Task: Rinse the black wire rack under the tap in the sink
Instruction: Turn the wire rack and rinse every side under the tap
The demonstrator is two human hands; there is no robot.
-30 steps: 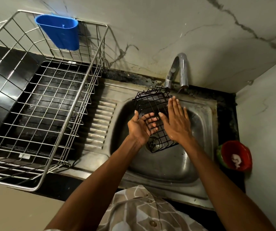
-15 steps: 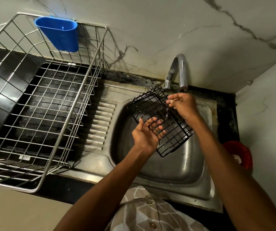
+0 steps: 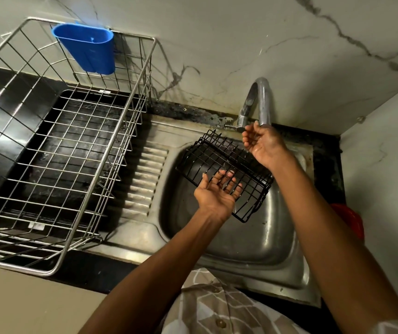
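While the fingers of the left hand lie straight beneath the black wire rack, bearing it tilted over the sink, the wet right hand sits loosely cupped, empty, under the tap.

sink centre right, set in counter; ribbed drainboard joins its left side. dish basket left of drainboard, back against wall. cutlery cup hangs on basket's back rim. tap behind sink, spout over back edge. wire rack tilted over basin, below-left of spout. left hand under rack's near edge, fingers behind wires. right hand just under spout, above rack's far right end. bowl right of sink, partly behind right forearm.
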